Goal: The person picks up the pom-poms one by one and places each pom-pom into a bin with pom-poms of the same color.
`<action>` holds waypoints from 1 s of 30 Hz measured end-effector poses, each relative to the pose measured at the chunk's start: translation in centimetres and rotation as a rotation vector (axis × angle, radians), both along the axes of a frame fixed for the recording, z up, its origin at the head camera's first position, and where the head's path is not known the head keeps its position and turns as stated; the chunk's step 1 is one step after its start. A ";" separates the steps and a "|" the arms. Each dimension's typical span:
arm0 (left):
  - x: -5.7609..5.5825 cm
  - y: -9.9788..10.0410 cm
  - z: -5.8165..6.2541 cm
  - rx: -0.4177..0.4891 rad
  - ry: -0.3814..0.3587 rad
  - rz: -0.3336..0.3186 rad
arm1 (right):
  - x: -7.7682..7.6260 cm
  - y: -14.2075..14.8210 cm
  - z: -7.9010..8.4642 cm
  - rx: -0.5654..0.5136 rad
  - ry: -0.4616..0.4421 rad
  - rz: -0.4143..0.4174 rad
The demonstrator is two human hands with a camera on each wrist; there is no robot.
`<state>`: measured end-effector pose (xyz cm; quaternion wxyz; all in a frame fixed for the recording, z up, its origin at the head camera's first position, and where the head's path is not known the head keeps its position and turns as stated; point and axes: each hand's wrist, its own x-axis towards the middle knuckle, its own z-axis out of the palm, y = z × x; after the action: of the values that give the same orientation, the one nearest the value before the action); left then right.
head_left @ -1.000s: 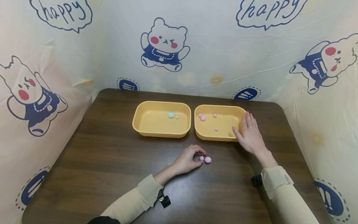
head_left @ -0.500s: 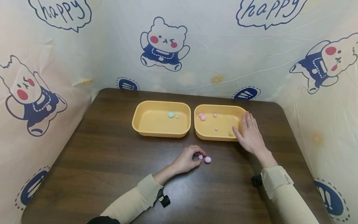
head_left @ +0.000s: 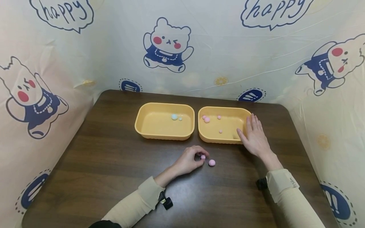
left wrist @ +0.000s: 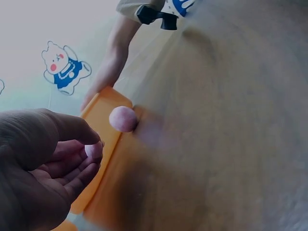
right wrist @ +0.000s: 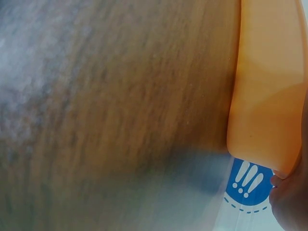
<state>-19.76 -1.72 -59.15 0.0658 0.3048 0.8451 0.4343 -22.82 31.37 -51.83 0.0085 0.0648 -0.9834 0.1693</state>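
Observation:
My left hand (head_left: 188,160) pinches a small pink ball (left wrist: 94,151) between thumb and fingertips, close over the table in front of the trays. A larger pink ball (head_left: 212,162) lies on the table just to the right of those fingers. Fingers extended, my right hand (head_left: 256,136) rests on the right end of the right yellow tray (head_left: 220,141). Inside that tray are several pink balls (head_left: 207,120) of differing sizes. In the right wrist view only a sliver of the hand shows beside the tray's wall (right wrist: 269,96).
To the left stands a second yellow tray (head_left: 163,137), a small gap from the first, holding a larger light-blue ball (head_left: 174,117) and a tiny one (head_left: 180,119). Both trays sit on a dark wooden table (head_left: 99,152). A printed curtain (head_left: 216,47) hangs behind and at the sides.
The small pink ball has come away from the larger one, moving slightly left and toward the trays in my left fingers. My right hand and the trays have not moved.

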 end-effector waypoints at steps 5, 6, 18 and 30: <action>0.1 -0.4 0.7 0.021 0.036 0.009 | 0.0 0.0 0.0 -0.001 0.012 0.005; 0.2 -0.4 0.9 0.032 0.039 0.010 | 0.0 0.0 0.0 0.000 0.018 0.006; 1.5 -1.2 5.6 0.141 0.034 0.011 | -0.1 0.1 -0.2 -0.005 0.031 0.017; 0.6 -1.2 9.2 0.146 0.016 0.054 | 0.2 0.0 0.1 -0.007 0.009 0.009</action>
<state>-19.16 -2.88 -49.99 0.0249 0.2893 0.8197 0.4938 -22.62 31.35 -51.76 0.0126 0.0698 -0.9825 0.1723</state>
